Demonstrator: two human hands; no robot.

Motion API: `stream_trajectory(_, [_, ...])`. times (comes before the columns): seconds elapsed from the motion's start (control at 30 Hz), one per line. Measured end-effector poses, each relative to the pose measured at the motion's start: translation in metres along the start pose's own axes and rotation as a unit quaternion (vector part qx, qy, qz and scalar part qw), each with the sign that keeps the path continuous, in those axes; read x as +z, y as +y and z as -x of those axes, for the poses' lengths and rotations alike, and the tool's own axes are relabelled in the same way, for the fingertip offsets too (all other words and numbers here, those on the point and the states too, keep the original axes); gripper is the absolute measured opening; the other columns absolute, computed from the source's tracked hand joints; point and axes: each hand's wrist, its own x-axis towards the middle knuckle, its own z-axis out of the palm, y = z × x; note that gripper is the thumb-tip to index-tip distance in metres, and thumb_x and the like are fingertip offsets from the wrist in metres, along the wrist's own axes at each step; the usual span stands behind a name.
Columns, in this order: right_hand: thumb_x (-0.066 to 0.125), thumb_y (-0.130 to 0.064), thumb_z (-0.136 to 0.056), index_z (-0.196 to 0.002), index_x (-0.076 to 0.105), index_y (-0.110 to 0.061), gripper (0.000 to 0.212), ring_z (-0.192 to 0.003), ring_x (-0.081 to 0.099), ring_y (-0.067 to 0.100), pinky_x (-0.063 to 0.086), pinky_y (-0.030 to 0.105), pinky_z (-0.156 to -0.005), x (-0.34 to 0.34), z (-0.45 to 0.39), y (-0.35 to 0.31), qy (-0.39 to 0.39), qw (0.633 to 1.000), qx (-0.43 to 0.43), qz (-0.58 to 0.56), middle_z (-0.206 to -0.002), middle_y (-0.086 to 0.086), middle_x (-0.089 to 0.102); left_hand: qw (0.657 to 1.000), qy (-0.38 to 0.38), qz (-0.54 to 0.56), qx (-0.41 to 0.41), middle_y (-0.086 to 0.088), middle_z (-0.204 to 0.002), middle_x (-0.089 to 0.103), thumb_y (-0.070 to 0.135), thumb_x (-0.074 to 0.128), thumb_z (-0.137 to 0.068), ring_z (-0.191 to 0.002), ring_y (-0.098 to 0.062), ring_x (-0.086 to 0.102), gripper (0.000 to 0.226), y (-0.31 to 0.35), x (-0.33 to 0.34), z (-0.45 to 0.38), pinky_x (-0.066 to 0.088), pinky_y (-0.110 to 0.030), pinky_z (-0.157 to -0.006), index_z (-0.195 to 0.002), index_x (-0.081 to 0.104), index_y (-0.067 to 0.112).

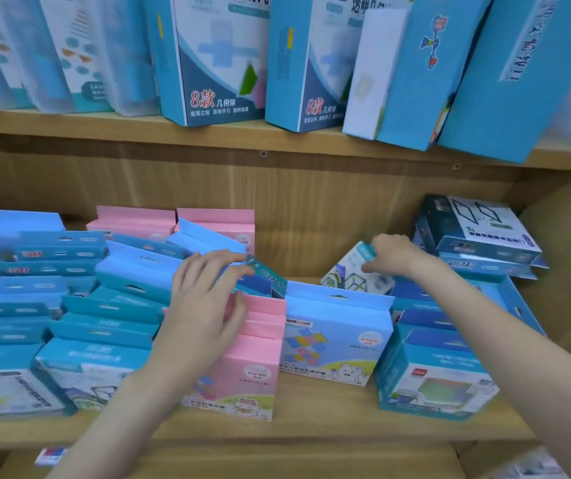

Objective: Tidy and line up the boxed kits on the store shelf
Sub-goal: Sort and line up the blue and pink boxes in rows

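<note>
- The lower shelf (311, 409) is of light wood and carries the boxed kits, mostly blue and teal cartons with hang-tab flaps, crowded in leaning rows on its left half.
- The upper shelf (69, 122) holds tall blue-and-white boxes (215, 63); about seven fronts show, those at the right tilting leftward.
- Two front kits stand side by side near the lower shelf's middle: one pink box (242, 368) and one light blue box (335, 340), each with a cartoon bear printed low on its face.
- Two more pink boxes (173, 219) stand at the back.
- A stack of flat dark boxes (481, 229), perhaps three, lies at the far right.
- The left hand (204, 305) rests on the pink box's top flap, its fingers spread over a small teal carton (266, 274).
- The right hand (391, 254) pinches the corner of a tilted white box (349, 274) behind the light blue one.
</note>
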Motion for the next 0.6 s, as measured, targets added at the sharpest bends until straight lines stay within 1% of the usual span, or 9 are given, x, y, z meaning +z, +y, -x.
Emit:
stream_trajectory(0.07, [0.062,-0.028,-0.082,-0.087,0.046,-0.011,0.025,-0.114,0.036,0.034,0.033,0.038,-0.085,0.005,0.0,-0.01,0.02,0.999,-0.021,0.044,-0.113,0.01,0.048,1.0,-0.006,0.001,-0.01,-0.002,-0.115,0.058,0.016,0.039,-0.08,-0.113,-0.021,0.045,0.032,0.001,-0.001,0.0,0.027,-0.04,-0.101,-0.104,0.06,0.013])
stream_trajectory(0.13, [0.064,-0.026,-0.081,-0.096,0.052,-0.012,0.023,-0.116,0.03,0.033,0.03,0.041,-0.092,0.009,-0.002,-0.017,0.033,0.996,-0.04,0.066,-0.119,0.007,0.041,1.0,-0.009,-0.003,-0.014,-0.002,-0.116,0.058,0.017,0.039,-0.08,-0.113,-0.021,0.045,0.032,0.001,-0.002,0.0,0.027,-0.041,-0.101,-0.103,0.061,0.012])
stream_trajectory(0.2, [0.067,-0.027,-0.08,-0.114,0.056,-0.022,0.036,-0.115,0.029,0.033,0.031,0.043,-0.094,0.01,-0.002,-0.022,0.027,0.998,-0.059,0.02,-0.122,0.005,0.034,1.0,-0.011,-0.008,-0.015,-0.002,-0.116,0.058,0.017,0.04,-0.081,-0.114,-0.021,0.046,0.032,0.001,-0.001,0.001,0.027,-0.041,-0.102,-0.103,0.062,0.012])
stream_trajectory(0.27, [0.07,-0.028,-0.079,-0.118,0.055,-0.028,0.041,-0.11,0.034,0.032,0.034,0.041,-0.095,0.012,-0.004,-0.026,-0.005,0.995,-0.092,-0.038,-0.119,0.004,0.03,1.0,-0.01,-0.01,-0.017,-0.002,-0.116,0.059,0.017,0.04,-0.081,-0.114,-0.022,0.046,0.031,0.001,-0.001,0.0,0.027,-0.04,-0.102,-0.102,0.062,0.011])
stream_trajectory(0.3, [0.069,-0.027,-0.08,-0.118,0.055,-0.027,0.04,-0.107,0.039,0.029,0.038,0.037,-0.094,0.015,-0.006,-0.029,-0.03,0.992,-0.108,-0.057,-0.119,0.005,0.029,1.0,-0.009,-0.01,-0.019,-0.002,-0.115,0.059,0.016,0.04,-0.081,-0.114,-0.022,0.046,0.031,0.001,0.0,0.0,0.027,-0.039,-0.102,-0.102,0.062,0.011])
stream_trajectory(0.37, [0.064,-0.021,-0.084,-0.122,0.053,-0.027,0.039,-0.099,0.047,0.025,0.046,0.027,-0.082,0.021,-0.01,-0.036,-0.08,0.985,-0.127,-0.081,-0.126,0.009,0.031,1.0,-0.006,-0.01,-0.022,-0.002,-0.115,0.059,0.016,0.04,-0.081,-0.113,-0.021,0.046,0.031,0.001,-0.001,0.001,0.027,-0.039,-0.102,-0.101,0.062,0.01])
stream_trajectory(0.43, [0.062,-0.017,-0.086,-0.128,0.048,-0.025,0.045,-0.103,0.051,0.024,0.049,0.026,-0.076,0.023,-0.014,-0.037,-0.101,0.98,-0.123,-0.121,-0.137,0.01,0.034,1.0,-0.002,-0.013,-0.02,-0.003,-0.113,0.06,0.016,0.039,-0.081,-0.112,-0.021,0.046,0.031,0.001,-0.001,0.002,0.026,-0.038,-0.102,-0.1,0.063,0.009])
stream_trajectory(0.53, [0.065,-0.027,-0.084,-0.135,0.04,-0.017,0.058,-0.118,0.048,0.025,0.046,0.034,-0.093,0.015,-0.02,-0.033,-0.099,0.983,-0.1,-0.118,-0.142,0.008,0.037,1.0,0.0,-0.025,-0.019,-0.003,-0.109,0.061,0.015,0.038,-0.082,-0.109,-0.02,0.047,0.031,0.003,-0.001,0.004,0.025,-0.036,-0.103,-0.098,0.064,0.009])
stream_trajectory(0.6, [0.062,-0.037,-0.085,-0.136,0.039,-0.014,0.061,-0.125,0.042,0.027,0.041,0.035,-0.099,0.009,-0.025,-0.028,-0.146,0.981,-0.077,-0.103,-0.144,0.007,0.035,0.999,0.0,-0.024,-0.028,-0.003,-0.11,0.061,0.016,0.038,-0.082,-0.109,-0.019,0.047,0.031,0.005,-0.002,0.005,0.026,-0.038,-0.102,-0.098,0.064,0.01])
